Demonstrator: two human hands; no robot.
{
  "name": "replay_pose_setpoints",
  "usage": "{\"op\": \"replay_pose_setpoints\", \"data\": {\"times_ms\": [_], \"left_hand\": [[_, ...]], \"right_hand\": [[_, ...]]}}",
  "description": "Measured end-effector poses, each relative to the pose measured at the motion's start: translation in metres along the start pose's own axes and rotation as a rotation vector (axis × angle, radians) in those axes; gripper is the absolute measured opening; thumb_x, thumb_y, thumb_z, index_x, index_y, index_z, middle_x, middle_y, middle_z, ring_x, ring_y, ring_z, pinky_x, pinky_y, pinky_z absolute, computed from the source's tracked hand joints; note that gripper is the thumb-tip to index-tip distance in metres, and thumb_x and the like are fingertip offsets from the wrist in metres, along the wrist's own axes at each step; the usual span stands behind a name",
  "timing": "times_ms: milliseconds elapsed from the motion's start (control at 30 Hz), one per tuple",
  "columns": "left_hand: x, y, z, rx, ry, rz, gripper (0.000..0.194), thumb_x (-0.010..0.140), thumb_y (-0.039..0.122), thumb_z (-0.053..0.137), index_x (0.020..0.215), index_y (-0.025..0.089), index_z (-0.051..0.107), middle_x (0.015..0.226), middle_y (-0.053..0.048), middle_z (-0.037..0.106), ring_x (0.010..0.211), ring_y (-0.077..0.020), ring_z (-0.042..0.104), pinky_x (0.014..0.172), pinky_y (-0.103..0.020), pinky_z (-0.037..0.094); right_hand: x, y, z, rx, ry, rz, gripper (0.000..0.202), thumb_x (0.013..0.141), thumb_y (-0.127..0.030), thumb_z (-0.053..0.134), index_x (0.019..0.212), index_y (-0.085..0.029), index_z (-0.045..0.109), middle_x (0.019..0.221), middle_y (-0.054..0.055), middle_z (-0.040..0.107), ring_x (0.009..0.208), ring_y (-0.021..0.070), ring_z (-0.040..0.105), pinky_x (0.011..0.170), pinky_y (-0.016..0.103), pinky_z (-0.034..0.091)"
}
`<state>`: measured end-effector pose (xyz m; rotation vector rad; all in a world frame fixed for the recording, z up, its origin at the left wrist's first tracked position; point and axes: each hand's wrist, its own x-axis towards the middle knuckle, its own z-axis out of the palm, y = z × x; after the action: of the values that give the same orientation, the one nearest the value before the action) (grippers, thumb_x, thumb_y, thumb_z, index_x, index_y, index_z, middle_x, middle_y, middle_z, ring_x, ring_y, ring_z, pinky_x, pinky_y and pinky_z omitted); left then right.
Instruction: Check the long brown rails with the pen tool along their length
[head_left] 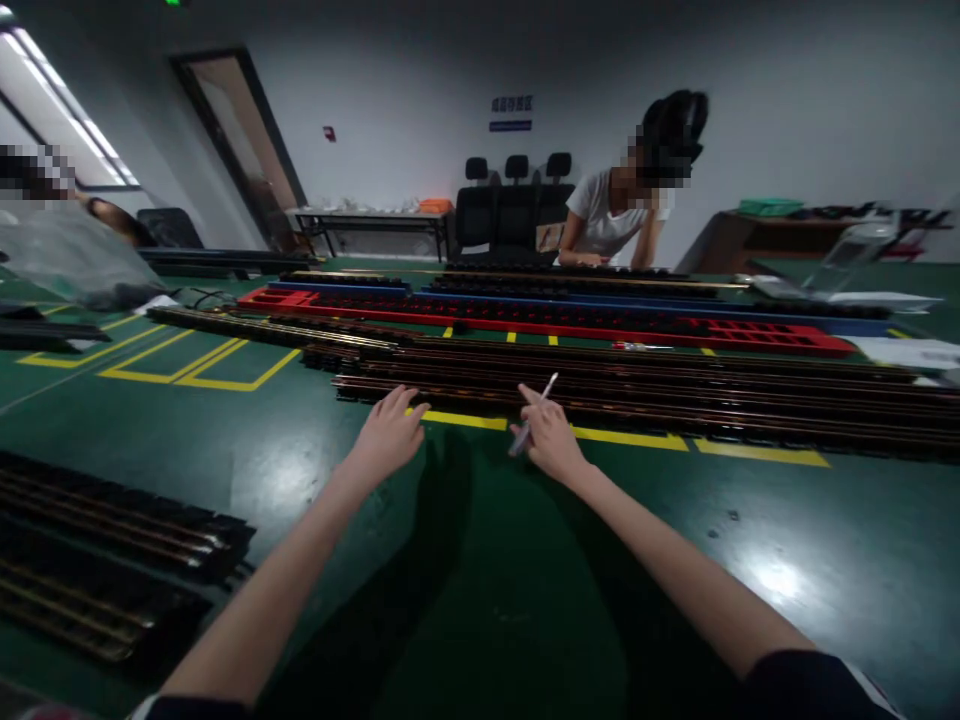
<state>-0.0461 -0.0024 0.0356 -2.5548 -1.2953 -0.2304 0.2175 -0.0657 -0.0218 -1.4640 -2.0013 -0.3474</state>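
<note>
The right hand pinches a slim tool; the left hand (half-open, empty) is near dark bars.

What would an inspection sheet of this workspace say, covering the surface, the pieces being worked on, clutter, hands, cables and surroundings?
Surface: green table marked with yellow lines; bright glare patches.
Work pieces: long dark strips lying side by side; a long red frame behind them.
Clutter: white papers at the right.
Hands: left hand at the strips' near edge, contact unclear; right hand holding a thin tool, exact type unclear.
Cables: thin dark loops at the back left, possibly wires.
Surroundings: a person across the table; black chairs by the wall.
</note>
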Motion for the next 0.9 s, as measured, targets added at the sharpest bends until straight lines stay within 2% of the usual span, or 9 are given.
{"op": "replay_pose_setpoints", "data": {"times_ms": [100,167,233,333,433,500,633,733,900], "left_hand": [[0.036,0.050,0.016,-0.150,0.072,0.109,0.040,0.086,0.021,0.045,0.125,0.016,0.053,0.131,-0.013,0.052,0.129,-0.0279,0.040,0.104,-0.045,0.037],[0.054,0.078,0.025,-0.226,0.154,0.153,0.041,0.088,0.024,0.044,0.128,0.017,0.050,0.131,-0.012,0.051,0.128,-0.0270,0.041,0.106,-0.045,0.035],[0.069,0.101,0.032,-0.275,0.231,0.183,0.041,0.089,0.027,0.044,0.128,0.015,0.049,0.130,-0.013,0.052,0.125,-0.0268,0.043,0.106,-0.044,0.034],[0.083,0.124,0.041,-0.316,0.314,0.185,0.044,0.092,0.033,0.040,0.131,0.013,0.047,0.128,-0.014,0.052,0.122,-0.0266,0.045,0.107,-0.045,0.033],[0.089,0.133,0.050,-0.326,0.306,0.127,0.044,0.093,0.038,0.040,0.127,0.011,0.051,0.122,-0.016,0.055,0.116,-0.0276,0.049,0.103,-0.044,0.036],[0.090,0.135,0.054,-0.320,0.258,0.120,0.044,0.092,0.042,0.041,0.118,0.012,0.057,0.113,-0.015,0.059,0.106,-0.0280,0.053,0.097,-0.044,0.040],[0.090,0.134,0.056,-0.311,0.245,0.122,0.044,0.092,0.045,0.039,0.117,0.015,0.058,0.111,-0.014,0.061,0.102,-0.0280,0.054,0.092,-0.044,0.042],[0.089,0.134,0.053,-0.292,0.233,0.125,0.046,0.093,0.046,0.036,0.117,0.014,0.058,0.111,-0.015,0.060,0.102,-0.0290,0.054,0.092,-0.045,0.041],[0.089,0.134,0.049,-0.279,0.201,0.121,0.049,0.093,0.048,0.032,0.119,0.014,0.057,0.113,-0.016,0.059,0.103,-0.0300,0.053,0.091,-0.045,0.040]], "right_hand": [[-0.035,0.065,-0.032,-0.179,0.166,0.214,0.008,0.089,-0.028,0.048,0.090,-0.020,0.045,0.137,0.022,0.046,0.124,0.0320,0.046,0.092,0.049,0.038],[-0.059,0.098,-0.054,-0.273,0.218,0.288,0.012,0.088,-0.031,0.049,0.090,-0.020,0.045,0.136,0.022,0.046,0.125,0.0321,0.044,0.093,0.049,0.037],[-0.079,0.120,-0.072,-0.349,0.262,0.331,0.015,0.088,-0.033,0.049,0.091,-0.019,0.045,0.137,0.023,0.046,0.129,0.0320,0.041,0.096,0.049,0.035],[-0.096,0.136,-0.086,-0.400,0.288,0.357,0.022,0.087,-0.037,0.052,0.094,-0.018,0.045,0.142,0.023,0.039,0.134,0.0316,0.033,0.102,0.051,0.031],[-0.097,0.140,-0.086,-0.387,0.219,0.331,0.024,0.086,-0.038,0.052,0.098,-0.018,0.045,0.141,0.021,0.039,0.135,0.0314,0.031,0.103,0.053,0.028],[-0.095,0.141,-0.082,-0.337,0.142,0.295,0.028,0.085,-0.039,0.052,0.102,-0.018,0.045,0.133,0.020,0.048,0.130,0.0318,0.039,0.100,0.051,0.033],[-0.093,0.144,-0.080,-0.286,0.100,0.320,0.028,0.085,-0.041,0.052,0.100,-0.018,0.046,0.109,0.017,0.060,0.102,0.0309,0.057,0.090,0.048,0.041],[-0.091,0.143,-0.083,-0.291,0.075,0.350,0.023,0.084,-0.041,0.054,0.091,-0.020,0.046,0.096,0.013,0.061,0.091,0.0293,0.057,0.087,0.045,0.040],[-0.086,0.138,-0.085,-0.358,0.032,0.398,0.016,0.087,-0.037,0.049,0.088,-0.021,0.046,0.085,0.009,0.058,0.081,0.0266,0.051,0.083,0.040,0.037]]}}
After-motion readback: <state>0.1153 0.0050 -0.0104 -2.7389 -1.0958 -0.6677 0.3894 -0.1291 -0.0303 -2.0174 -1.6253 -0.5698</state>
